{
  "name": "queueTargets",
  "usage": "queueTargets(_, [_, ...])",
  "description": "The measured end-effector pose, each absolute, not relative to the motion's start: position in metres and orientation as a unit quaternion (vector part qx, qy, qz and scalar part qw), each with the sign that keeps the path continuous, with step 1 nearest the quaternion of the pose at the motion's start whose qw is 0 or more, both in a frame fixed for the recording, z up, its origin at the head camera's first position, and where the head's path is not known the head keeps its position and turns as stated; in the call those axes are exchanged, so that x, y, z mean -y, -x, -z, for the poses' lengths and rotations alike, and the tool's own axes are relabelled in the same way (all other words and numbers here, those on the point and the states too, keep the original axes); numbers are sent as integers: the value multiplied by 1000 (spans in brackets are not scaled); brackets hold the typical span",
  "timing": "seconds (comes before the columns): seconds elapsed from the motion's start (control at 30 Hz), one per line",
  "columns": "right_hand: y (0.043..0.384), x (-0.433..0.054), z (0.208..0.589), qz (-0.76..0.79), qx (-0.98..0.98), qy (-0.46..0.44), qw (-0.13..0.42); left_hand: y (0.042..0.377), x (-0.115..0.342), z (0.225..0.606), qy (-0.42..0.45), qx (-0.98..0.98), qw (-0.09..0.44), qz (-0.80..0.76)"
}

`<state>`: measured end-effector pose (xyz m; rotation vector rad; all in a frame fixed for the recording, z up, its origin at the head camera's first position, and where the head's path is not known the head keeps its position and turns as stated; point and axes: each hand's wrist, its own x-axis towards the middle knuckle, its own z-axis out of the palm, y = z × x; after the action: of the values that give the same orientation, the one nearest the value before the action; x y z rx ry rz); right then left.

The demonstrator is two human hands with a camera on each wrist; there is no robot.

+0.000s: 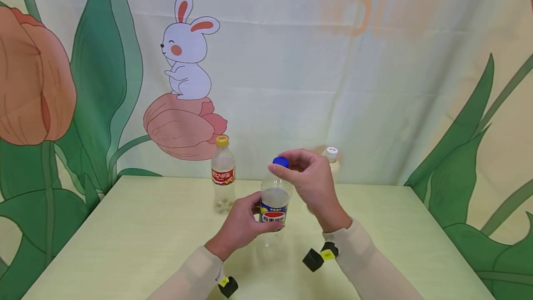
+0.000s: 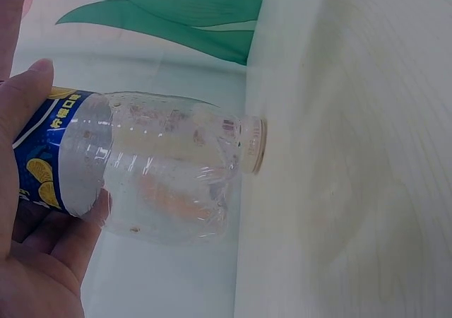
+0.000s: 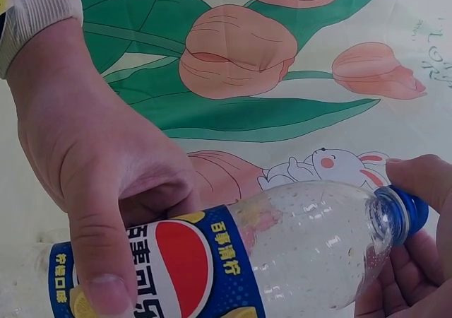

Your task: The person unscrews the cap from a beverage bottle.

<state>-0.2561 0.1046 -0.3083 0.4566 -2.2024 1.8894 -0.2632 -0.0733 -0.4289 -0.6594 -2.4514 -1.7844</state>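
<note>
A clear plastic Pepsi bottle (image 1: 275,198) with a blue lemon-patterned label (image 3: 191,261) is held nearly upright over the table. My left hand (image 1: 241,221) grips it around the label, thumb across the front. At the bottle's mouth sits a blue cap (image 1: 281,162), which my right hand (image 1: 310,177) pinches between thumb and fingers. The right wrist view shows the cap (image 3: 404,213) at the neck, with the right thumb on its edge. In the left wrist view the bottle's clear lower part (image 2: 162,169) looks empty.
A Coca-Cola bottle (image 1: 223,177) with a yellow cap stands behind to the left, small pale round things at its bottom. A white-capped bottle (image 1: 332,154) is partly hidden behind my right hand. The pale table (image 1: 125,244) meets a printed curtain (image 1: 270,82) at the back.
</note>
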Motion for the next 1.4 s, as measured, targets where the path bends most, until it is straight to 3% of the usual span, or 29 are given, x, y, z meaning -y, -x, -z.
queueTargets(0.9, [261,-109,311,-654,726,-212,20,264,74,432,200,791,12,578])
queueTargets(1.4, [258,-102,309,-663,732,-127,86,265,74,429,201,792,15,576])
